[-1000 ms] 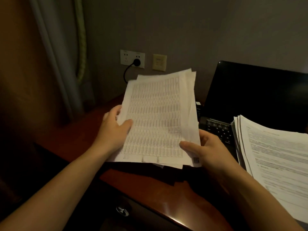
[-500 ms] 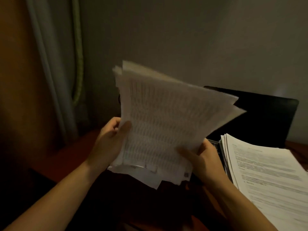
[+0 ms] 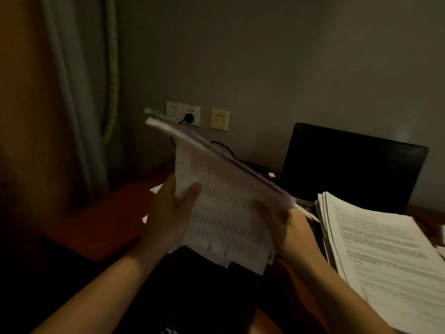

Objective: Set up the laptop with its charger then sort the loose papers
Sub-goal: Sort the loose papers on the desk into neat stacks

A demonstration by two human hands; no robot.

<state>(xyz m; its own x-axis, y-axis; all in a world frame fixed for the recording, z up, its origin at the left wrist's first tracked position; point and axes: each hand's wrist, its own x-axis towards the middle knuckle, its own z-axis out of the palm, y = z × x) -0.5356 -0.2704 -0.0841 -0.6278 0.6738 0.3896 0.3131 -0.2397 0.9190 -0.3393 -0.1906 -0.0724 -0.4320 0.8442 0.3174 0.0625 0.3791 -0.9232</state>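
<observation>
I hold a sheaf of printed table sheets (image 3: 224, 206) above the desk, tilted steeply so its top edge shows edge-on. My left hand (image 3: 172, 213) grips its left side, thumb on the front. My right hand (image 3: 286, 227) grips its lower right corner. The black laptop (image 3: 349, 167) stands open at the back right, screen dark. Its charger plug (image 3: 188, 118) sits in the wall socket, and the black cable (image 3: 222, 147) runs down behind the sheets. A second stack of text pages (image 3: 385, 256) lies at the right, over the laptop's keyboard area.
The reddish wooden desk (image 3: 115, 220) runs from the left to the wall. A yellowish wall plate (image 3: 219, 119) is beside the socket. Curtains (image 3: 79, 97) hang at the left. Small paper bits (image 3: 155, 189) lie on the desk behind my left hand.
The sheaf has gone from lying flat and facing me to raised, then tipped over to the right and lowered. Both hands kept hold of it. The view has shifted down again.
</observation>
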